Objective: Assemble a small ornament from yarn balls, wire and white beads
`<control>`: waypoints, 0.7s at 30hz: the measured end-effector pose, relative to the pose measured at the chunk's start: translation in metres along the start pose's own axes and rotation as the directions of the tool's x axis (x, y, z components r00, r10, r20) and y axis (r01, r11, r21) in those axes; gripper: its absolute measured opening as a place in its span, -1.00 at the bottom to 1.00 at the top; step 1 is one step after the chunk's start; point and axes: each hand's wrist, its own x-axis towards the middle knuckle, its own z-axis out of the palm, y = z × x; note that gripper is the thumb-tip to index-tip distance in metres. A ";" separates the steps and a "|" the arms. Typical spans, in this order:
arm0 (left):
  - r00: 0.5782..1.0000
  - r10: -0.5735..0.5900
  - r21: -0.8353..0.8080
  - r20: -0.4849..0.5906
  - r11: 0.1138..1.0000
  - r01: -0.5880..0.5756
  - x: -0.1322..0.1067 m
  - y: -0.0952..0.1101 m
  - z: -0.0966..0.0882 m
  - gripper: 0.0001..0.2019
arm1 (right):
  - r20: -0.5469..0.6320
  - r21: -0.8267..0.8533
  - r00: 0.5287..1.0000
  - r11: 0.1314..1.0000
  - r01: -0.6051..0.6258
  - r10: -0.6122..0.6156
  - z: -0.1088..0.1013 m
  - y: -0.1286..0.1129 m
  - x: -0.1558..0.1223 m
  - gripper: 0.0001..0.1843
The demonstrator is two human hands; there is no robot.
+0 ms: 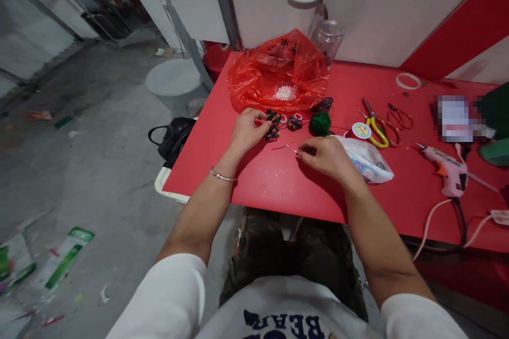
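Note:
My left hand (247, 130) rests on the red table (278, 180), its fingers pinched on a small multicoloured woven knot (272, 125). Another such knot (295, 123) lies just right of it, joined by a thin cord. My right hand (326, 156) is closed in a pinch on a thin needle or pin (291, 149) that points left. A ball of green cord (320, 123) sits beyond the right hand. A clear plastic bag (368, 159) with small items lies under the right wrist.
A red plastic bag (278, 71) holding white beads stands at the back. Yellow-handled scissors (376, 127), red snips (400, 115), a tape roll (361, 130) and a pink glue gun (447, 167) with its cable lie to the right. A black handbag (175, 137) sits on the floor at left.

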 end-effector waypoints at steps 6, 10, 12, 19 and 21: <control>0.964 0.256 0.155 -0.077 0.958 -0.242 -0.013 0.012 0.007 -0.89 | 0.067 -0.189 0.998 0.982 -0.001 0.014 0.010 -0.010 0.000 -0.74; 0.963 0.270 0.173 -0.002 0.948 -0.265 -0.016 0.012 0.009 -0.87 | 0.000 -0.295 0.996 0.952 -0.081 0.085 0.008 -0.006 0.001 -0.70; 0.961 0.278 0.201 -0.009 0.941 -0.270 -0.016 0.010 0.009 -0.87 | -0.023 -0.319 0.995 0.942 -0.101 0.099 0.008 -0.003 0.001 -0.70; 0.961 0.260 0.175 -0.094 0.955 -0.241 -0.011 0.008 0.004 -0.88 | -0.318 -0.089 0.942 0.985 -0.146 0.111 0.003 0.014 0.004 -0.68; 0.962 0.255 0.149 -0.099 0.960 -0.239 -0.010 0.008 0.004 -0.87 | -0.386 -0.045 0.915 0.989 -0.144 0.116 0.001 0.017 0.005 -0.68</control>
